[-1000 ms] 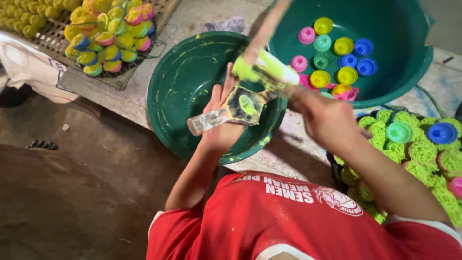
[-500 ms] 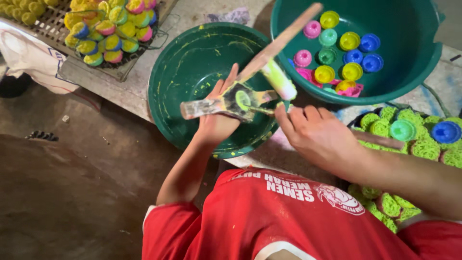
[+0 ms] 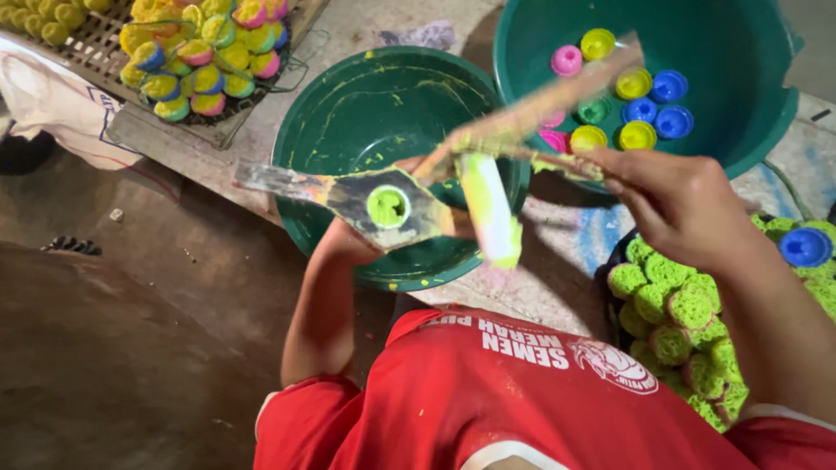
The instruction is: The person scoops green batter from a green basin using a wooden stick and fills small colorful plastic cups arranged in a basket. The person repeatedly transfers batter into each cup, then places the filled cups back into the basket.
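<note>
My left hand (image 3: 353,239) holds a flat metal mould plate (image 3: 348,196) with a round hole filled with green paste (image 3: 387,206), over a dark green basin (image 3: 383,113). My right hand (image 3: 675,204) grips a wooden stick tool (image 3: 540,104) with a pale cylinder (image 3: 489,209) smeared yellow-green; the tool's end rests against the plate. The basin is streaked with green residue.
A second green basin (image 3: 749,113) at top right holds several coloured round caps (image 3: 640,109). Green crumbly cakes (image 3: 675,313) with a blue cap (image 3: 805,246) lie at right. A wire tray of multicoloured cakes (image 3: 205,57) sits top left. My red shirt (image 3: 522,400) fills the bottom.
The plate has turned flatter and swung left over the basin. My right hand has moved right and the stick tool now lies lower, its cylinder pointing down beside the plate.
</note>
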